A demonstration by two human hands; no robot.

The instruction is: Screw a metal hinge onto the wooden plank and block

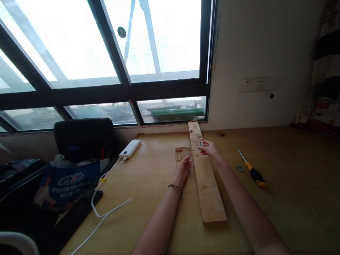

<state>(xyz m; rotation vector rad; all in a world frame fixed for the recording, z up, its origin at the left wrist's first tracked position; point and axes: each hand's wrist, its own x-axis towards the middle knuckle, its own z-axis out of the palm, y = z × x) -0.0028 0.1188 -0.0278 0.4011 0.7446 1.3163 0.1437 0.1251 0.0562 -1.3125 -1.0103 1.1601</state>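
Observation:
A long wooden board (208,187) lies lengthwise on the table, its far end near the window. In my right hand (210,149) is a small metal hinge (199,145), pinched between thumb and fingers over the board's far half. My left hand (183,165) is just left of the board, its fingers curled together. Whatever those fingers hold, if anything, is too small to make out. A short wooden block (182,153) with a dark patch lies directly beyond the left hand, partly covered by it.
To the right on the table (287,212) lie a yellow-and-black screwdriver (255,173) and several screws (239,169). A white power bank (130,148) with a white cable (97,198) rests at the left edge. A black chair (85,136) and a blue bag (70,184) stand beyond that edge.

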